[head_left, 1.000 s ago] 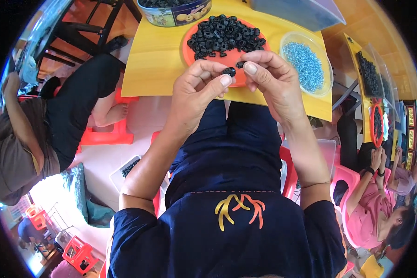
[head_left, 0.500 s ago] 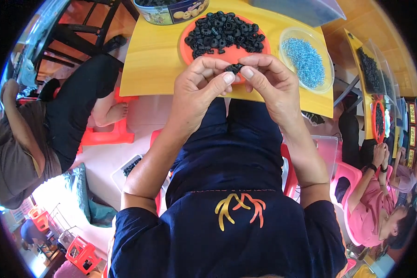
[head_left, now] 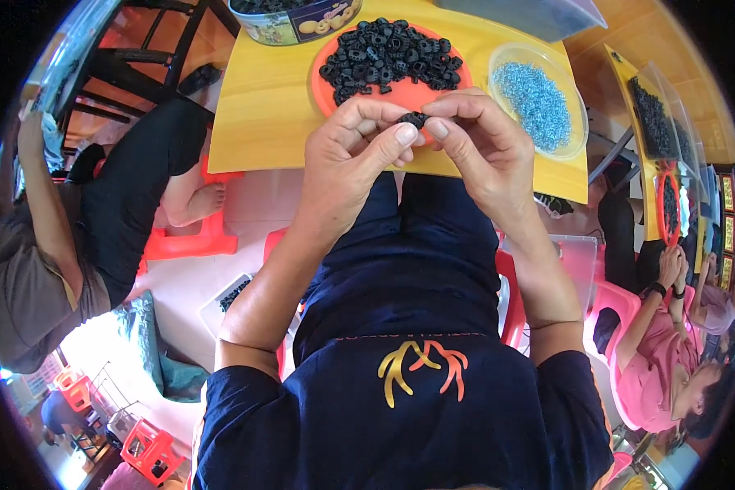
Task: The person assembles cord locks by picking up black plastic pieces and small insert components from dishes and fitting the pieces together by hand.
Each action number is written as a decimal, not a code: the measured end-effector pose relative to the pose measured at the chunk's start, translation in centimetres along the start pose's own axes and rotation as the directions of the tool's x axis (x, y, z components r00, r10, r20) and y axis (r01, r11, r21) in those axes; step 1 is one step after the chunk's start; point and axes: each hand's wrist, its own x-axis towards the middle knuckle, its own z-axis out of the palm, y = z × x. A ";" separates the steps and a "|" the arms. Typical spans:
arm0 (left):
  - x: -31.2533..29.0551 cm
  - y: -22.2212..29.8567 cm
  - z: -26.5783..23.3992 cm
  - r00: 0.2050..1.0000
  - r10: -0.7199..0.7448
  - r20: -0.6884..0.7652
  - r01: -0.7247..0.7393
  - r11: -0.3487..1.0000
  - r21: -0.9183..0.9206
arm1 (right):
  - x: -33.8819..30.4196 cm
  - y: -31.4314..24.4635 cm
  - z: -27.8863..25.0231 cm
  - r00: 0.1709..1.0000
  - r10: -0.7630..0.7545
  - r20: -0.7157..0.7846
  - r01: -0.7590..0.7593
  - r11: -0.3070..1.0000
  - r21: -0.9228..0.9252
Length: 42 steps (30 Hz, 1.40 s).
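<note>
L hand (head_left: 343,163) & R hand (head_left: 492,159) both pinched on sm blk part (head_left: 414,120) nr orange plate (head_left: 402,91) w/ blk pcs (head_left: 392,53).

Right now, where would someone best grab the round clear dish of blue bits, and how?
Probably by the right-hand rim of the clear dish, with the right hand coming in from that side. The blue bits heap toward the left, leaving a bare strip on the right to pinch. It looks open-topped, so keep it level.
</note>
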 end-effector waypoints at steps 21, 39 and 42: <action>-0.8 0.5 0.1 0.997 0.028 0.069 -0.039 0.987 0.158 | 1.3 -3.2 -2.5 0.919 0.262 0.295 -0.185 0.946 -0.265; -1.0 1.2 0.2 0.960 -0.123 0.252 0.063 0.970 0.233 | 1.1 -3.3 -3.9 0.789 0.437 0.433 -0.416 0.897 -0.149; -0.2 0.5 0.6 0.958 0.099 0.268 -0.236 0.806 0.543 | 1.8 -1.6 -4.5 0.755 0.481 0.446 -0.446 0.875 -0.188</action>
